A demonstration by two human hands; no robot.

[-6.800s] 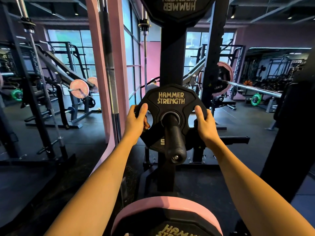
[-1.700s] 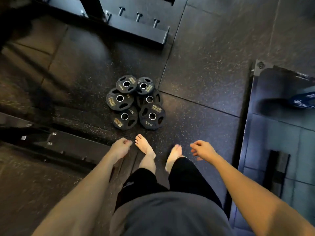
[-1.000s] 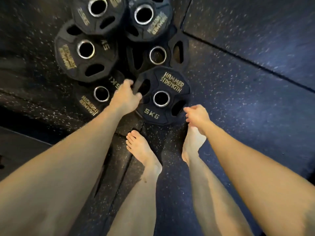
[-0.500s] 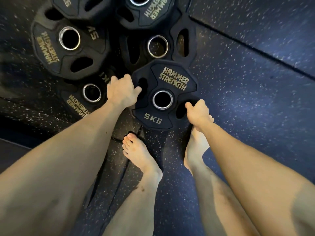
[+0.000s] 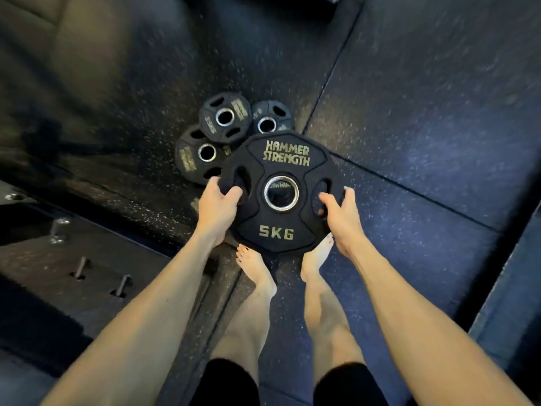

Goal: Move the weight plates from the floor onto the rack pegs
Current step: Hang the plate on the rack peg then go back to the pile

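In the head view, the left hand [image 5: 218, 200] and right hand [image 5: 339, 209] each curl through a side slot of the 5 kg plate [image 5: 281, 191], held above the bare feet [image 5: 254, 265]. Smaller plates [image 5: 224, 117] lie on the floor beyond it. If either grip slips, the plate would likely drop onto the toes directly beneath.

Dark rubber floor mats [image 5: 424, 106] flecked with pale specks fill most of the frame, with seams running diagonally between them. At the lower left lies a dark steel base plate [image 5: 52, 259] with bolts [image 5: 57, 227] standing up from it. Bluish light falls across the right side, while the upper left is dim and brownish.
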